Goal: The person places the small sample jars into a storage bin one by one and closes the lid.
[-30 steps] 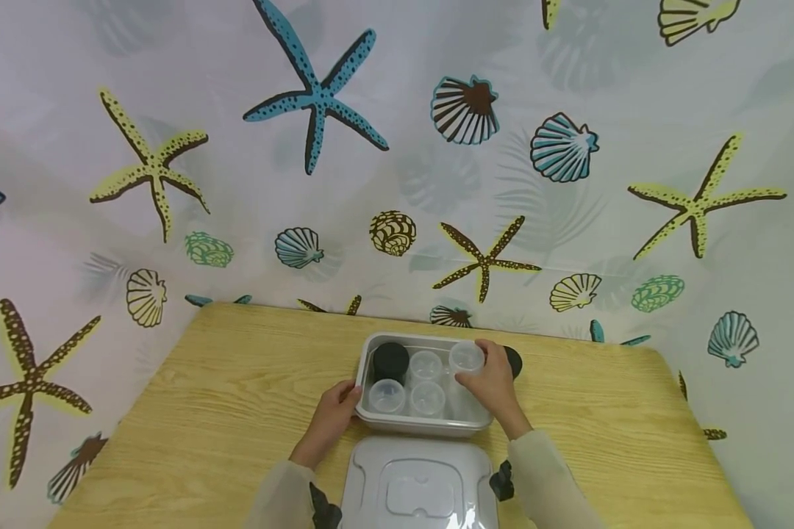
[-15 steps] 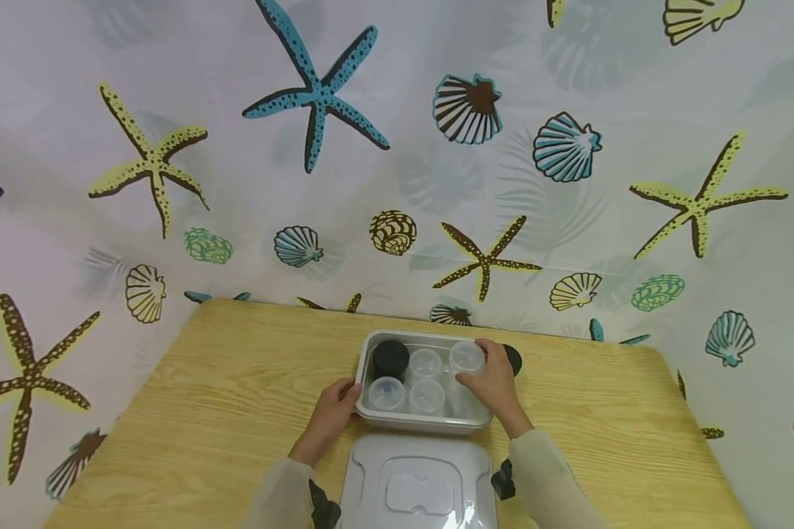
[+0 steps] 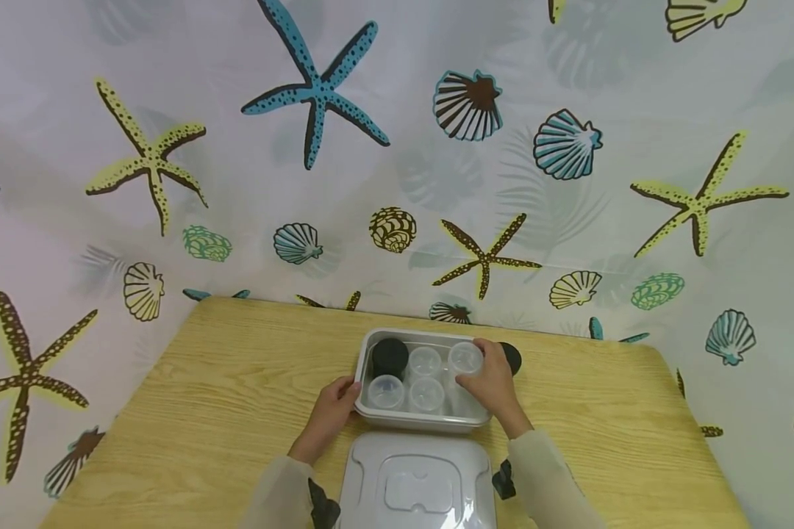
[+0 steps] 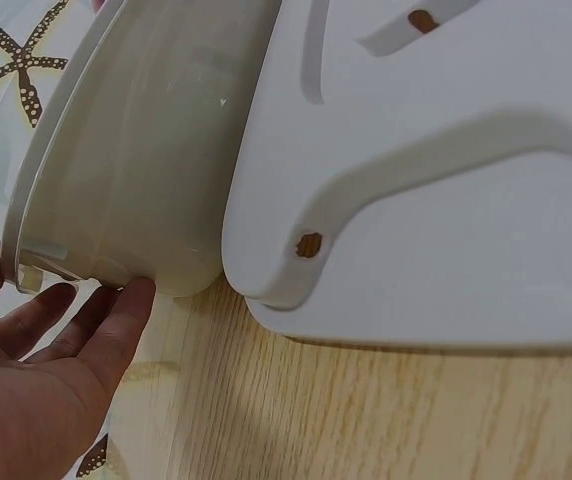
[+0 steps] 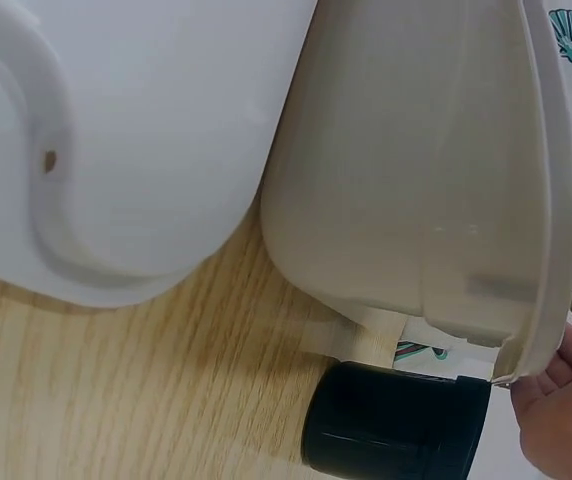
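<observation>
A pale grey plastic bin (image 3: 423,422) stands on the table. My left hand (image 3: 331,413) grips its left end; in the left wrist view the thumb is at the rim and the fingers (image 4: 121,325) curl under against the outer wall. Inside the bin at the back right, my right hand (image 3: 495,382) holds a clear plastic cup (image 3: 465,357) between thumb and fingers. Several other clear cups (image 3: 426,395) and a black round-topped container (image 3: 390,357) stand in the bin. The right wrist view hides the held cup behind the bin wall.
The bin's white lid (image 3: 418,481) lies on the wooden table (image 3: 238,411) just in front of the bin. Close to the bin's right end, another black cylindrical container (image 5: 396,420) stands on the table. A curtain (image 3: 370,184) printed with starfish and shells hangs behind.
</observation>
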Demonstrator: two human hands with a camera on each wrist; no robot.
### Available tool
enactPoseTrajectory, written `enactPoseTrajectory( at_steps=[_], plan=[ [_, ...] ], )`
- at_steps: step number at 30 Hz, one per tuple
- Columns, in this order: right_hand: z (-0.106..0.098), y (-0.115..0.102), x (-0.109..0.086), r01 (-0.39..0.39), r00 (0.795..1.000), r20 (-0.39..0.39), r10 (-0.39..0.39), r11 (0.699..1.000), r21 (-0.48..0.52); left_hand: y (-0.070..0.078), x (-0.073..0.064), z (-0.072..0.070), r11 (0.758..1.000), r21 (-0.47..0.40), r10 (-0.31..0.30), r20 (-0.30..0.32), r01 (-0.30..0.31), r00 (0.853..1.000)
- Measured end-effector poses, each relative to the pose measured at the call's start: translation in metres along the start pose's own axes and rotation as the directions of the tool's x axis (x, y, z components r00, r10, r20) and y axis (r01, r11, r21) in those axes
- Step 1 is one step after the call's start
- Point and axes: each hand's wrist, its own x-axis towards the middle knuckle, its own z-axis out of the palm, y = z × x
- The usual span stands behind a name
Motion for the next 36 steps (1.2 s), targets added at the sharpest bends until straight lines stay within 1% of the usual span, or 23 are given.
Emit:
enactPoseTrajectory(
  at_steps=[7, 15, 19, 24, 36],
  plan=[
    [-0.0005, -0.0004, -0.0002, -0.006, 1.0, -0.002, 0.006, 1.0, -0.002, -0.0017, 0.0012, -0.0004, 1.0, 0.01, 0.005, 0.003, -0.005, 1.0],
    [0.0003, 0.0002, -0.0006, 0.025, 1.0, -0.018, -0.025, 1.0, -0.007, -0.0014, 0.0003, -0.0005, 1.0, 0.003, 0.008, 0.003, -0.008, 1.0],
    [0.0004, 0.0008, -0.0017, 0.042, 0.999, -0.024, -0.042, 0.999, -0.002, -0.0022, 0.0015, -0.0001, 1.0, 0.014, 0.004, -0.002, -0.004, 1.0],
    [0.0005, 0.002, -0.002, 0.054, 0.998, -0.021, -0.053, 0.999, 0.01, 0.0008, 0.0003, 0.0001, 1.0, 0.02, 0.004, -0.011, -0.004, 1.0],
    [-0.0022, -0.0001, -0.0026, 0.031, 1.0, -0.003, -0.031, 0.999, 0.014, -0.0021, 0.0022, 0.0001, 1.0, 0.01, 0.008, -0.003, -0.008, 1.0]
  ],
)
